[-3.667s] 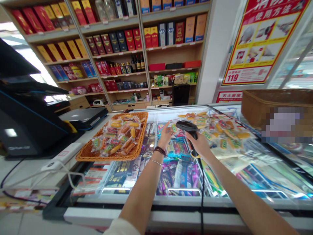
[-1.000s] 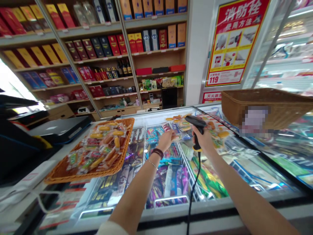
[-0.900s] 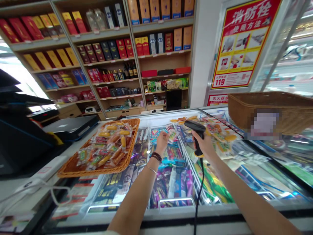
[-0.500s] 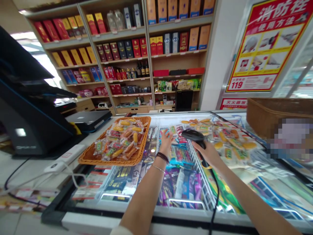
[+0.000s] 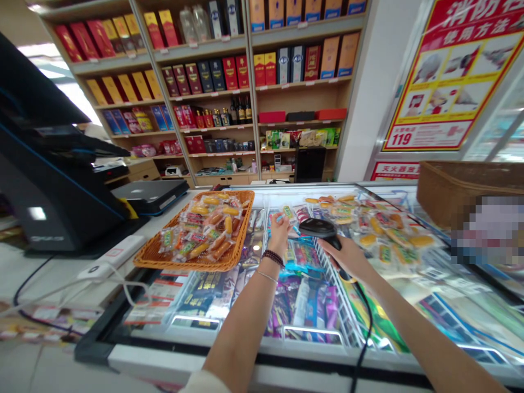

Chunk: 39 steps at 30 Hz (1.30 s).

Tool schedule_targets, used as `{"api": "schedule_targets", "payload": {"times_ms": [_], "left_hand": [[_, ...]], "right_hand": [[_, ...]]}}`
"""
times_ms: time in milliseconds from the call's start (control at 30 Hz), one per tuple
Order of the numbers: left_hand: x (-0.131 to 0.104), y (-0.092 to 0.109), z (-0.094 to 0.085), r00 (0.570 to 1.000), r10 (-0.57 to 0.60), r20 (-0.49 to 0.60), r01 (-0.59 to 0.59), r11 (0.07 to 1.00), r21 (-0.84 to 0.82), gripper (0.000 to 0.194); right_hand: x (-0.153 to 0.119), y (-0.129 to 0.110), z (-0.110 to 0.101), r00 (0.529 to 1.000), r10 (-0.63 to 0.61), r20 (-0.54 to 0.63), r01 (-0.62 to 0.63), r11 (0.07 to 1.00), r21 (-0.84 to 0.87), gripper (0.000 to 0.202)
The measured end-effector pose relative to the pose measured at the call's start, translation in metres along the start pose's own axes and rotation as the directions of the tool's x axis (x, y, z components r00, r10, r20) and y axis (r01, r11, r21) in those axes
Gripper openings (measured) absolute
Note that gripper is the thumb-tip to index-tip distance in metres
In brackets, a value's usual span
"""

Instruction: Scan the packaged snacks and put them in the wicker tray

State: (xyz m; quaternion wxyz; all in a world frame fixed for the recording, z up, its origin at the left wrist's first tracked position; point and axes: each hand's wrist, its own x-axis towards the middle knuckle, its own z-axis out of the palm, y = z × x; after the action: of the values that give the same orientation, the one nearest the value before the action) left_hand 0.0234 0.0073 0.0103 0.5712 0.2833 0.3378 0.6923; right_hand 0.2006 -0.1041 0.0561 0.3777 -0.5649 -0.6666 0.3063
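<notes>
Caught at the shop's glass-topped freezer (image 5: 164, 357): from my remote post I see a wrapped snack (image 5: 287, 212) straight ahead at 12 o'clock, pinched in the fingertips of the left hand (image 5: 280, 232). The right hand (image 5: 347, 259) is closed around the grip of a black scanner (image 5: 318, 226), whose head sits just beside the packet, toward its 4 o'clock. The two hands are apart.

The work looks partway along to me: a heap of similar packets (image 5: 210, 221) lies in the orange wicker basket (image 5: 149, 256) at 11 o'clock, and another batch (image 5: 387, 237) is spread over the glass at 1 o'clock. This one packet is in hand, in neither group; whether its code has been read, I cannot tell.

The snack appears slim and light, in a clear, shiny wrapper with a green label, its print too small for me to read.
</notes>
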Motion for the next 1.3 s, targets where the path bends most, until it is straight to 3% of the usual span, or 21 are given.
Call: {"api": "schedule_targets", "payload": {"times_ms": [267,700,1300], "left_hand": [[-0.002,0.002,0.002,1.0,0.0,-0.012,0.0,0.999,-0.036,0.032],[0.0,0.001,0.002,1.0,-0.005,0.007,0.005,0.999,-0.052,0.04],[-0.012,0.01,0.007,0.992,0.113,0.057,-0.116,0.991,0.061,0.033]], "right_hand": [[0.0,-0.003,-0.001,1.0,0.009,0.014,-0.008,0.999,-0.049,0.045],[0.004,0.011,0.003,1.0,-0.004,-0.006,0.004,0.998,-0.059,0.047],[0.001,0.009,0.001,1.0,0.005,-0.029,-0.009,0.992,-0.129,0.048]]}}
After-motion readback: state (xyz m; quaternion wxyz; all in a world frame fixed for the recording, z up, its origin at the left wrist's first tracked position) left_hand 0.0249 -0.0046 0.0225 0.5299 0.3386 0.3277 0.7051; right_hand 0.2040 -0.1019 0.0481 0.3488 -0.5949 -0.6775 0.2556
